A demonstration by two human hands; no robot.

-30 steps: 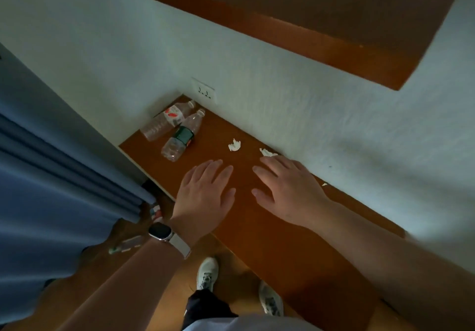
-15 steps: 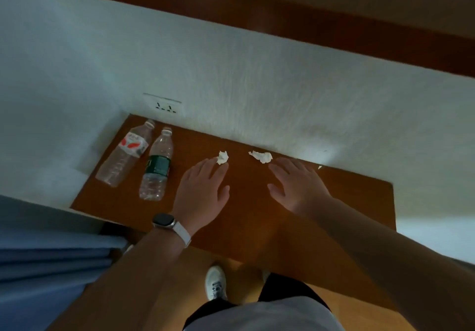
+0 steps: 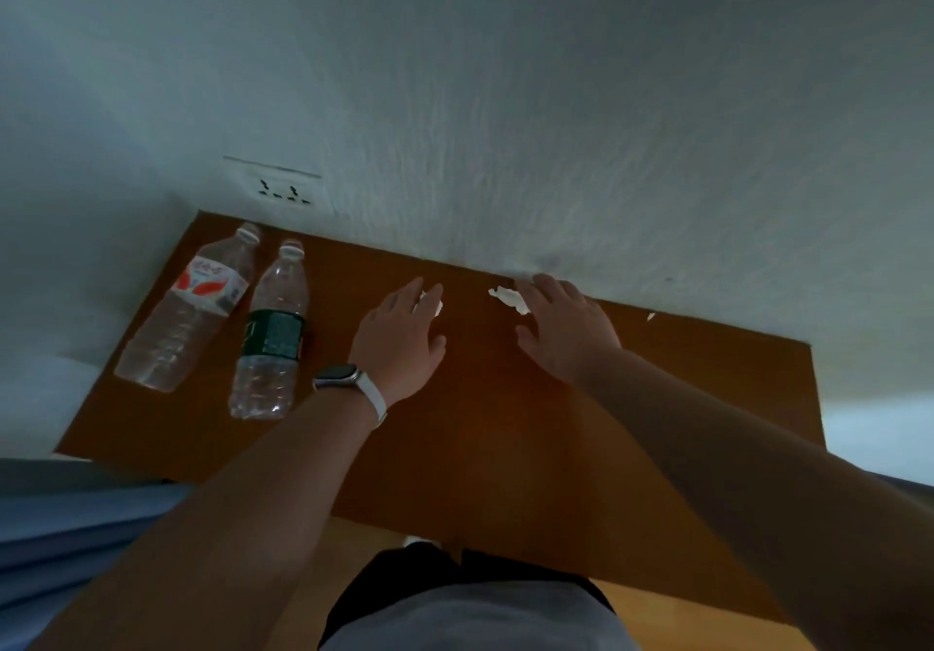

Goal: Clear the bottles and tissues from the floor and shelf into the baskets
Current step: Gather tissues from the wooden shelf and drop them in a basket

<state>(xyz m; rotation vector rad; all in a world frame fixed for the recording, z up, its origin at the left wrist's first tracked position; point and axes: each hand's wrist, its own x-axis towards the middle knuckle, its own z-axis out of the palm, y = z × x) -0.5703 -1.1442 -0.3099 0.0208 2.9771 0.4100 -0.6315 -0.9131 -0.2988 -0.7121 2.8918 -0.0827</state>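
Two clear plastic bottles lie on the brown shelf (image 3: pixel 505 428): one with a red-and-white label (image 3: pixel 189 306) at the far left, one with a dark green label (image 3: pixel 273 332) beside it. My left hand (image 3: pixel 402 342), with a watch on its wrist, stretches flat over the shelf, its fingertips covering part of a crumpled white tissue (image 3: pixel 437 305). My right hand (image 3: pixel 566 329) is flat too, its fingertips touching a second white tissue (image 3: pixel 510 299) near the wall. Neither hand grips anything.
A white wall with a power socket (image 3: pixel 283 190) runs along the shelf's back. A tiny white scrap (image 3: pixel 651 317) lies farther right on the shelf. Blue curtain folds (image 3: pixel 76 529) hang at the lower left. Wooden floor (image 3: pixel 657 615) shows below the shelf's front edge.
Both hands have moved forward across the shelf to the two tissues. The view has swung to face the shelf squarely, and the floor at the left has left the frame.
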